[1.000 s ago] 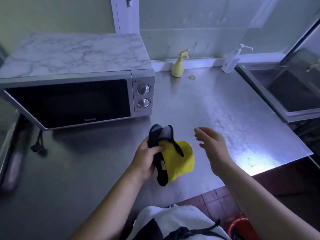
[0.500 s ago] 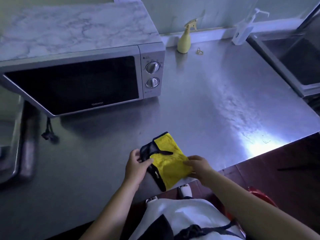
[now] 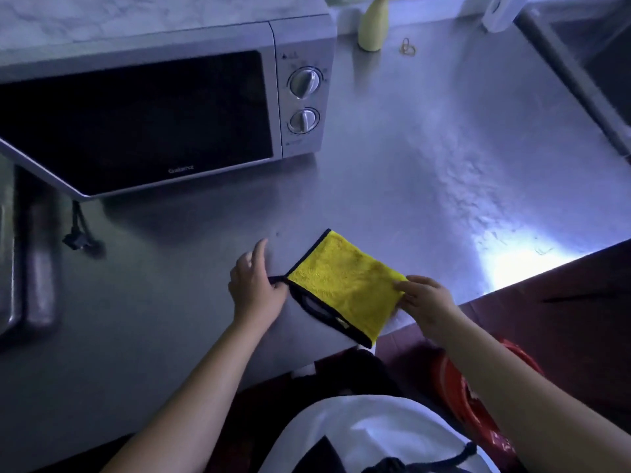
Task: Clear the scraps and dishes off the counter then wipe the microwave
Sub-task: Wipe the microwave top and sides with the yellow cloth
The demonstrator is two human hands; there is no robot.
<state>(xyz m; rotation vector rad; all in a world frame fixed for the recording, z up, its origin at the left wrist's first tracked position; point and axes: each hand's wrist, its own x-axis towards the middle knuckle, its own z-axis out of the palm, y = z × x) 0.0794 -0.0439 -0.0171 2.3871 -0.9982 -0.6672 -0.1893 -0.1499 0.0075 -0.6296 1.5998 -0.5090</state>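
Left hand is pinching the black-trimmed left corner of the yellow microfibre cloth, thumb and curled fingers on the trim, index finger pointing straight out toward the microwave; right hand is gripping the cloth's right corner, fingers curled over the yellow face; cloth is lying stretched between both hands, folded, yellow side up, black edging showing along its left and near sides; it is sitting at the front edge of the stainless counter, its near corner hanging just past that edge; cannot tell whether it is resting fully on the steel or being held slightly above it. Microwave is standing at the back left of the counter, door closed, dark glass, two dials stacked on its right panel, marble-pattern top; it is well apart from the cloth and neither hand is touching it. Black cord is lying on the counter below the microwave's front left corner; yellow spray bottle is standing at the back edge just right of the microwave, small loop of rubber bands lying just beside it; white pump bottle is standing further right, cropped; sink is adjoining the back right corner; red bucket is sitting on the floor below the front edge, partly under the right forearm.
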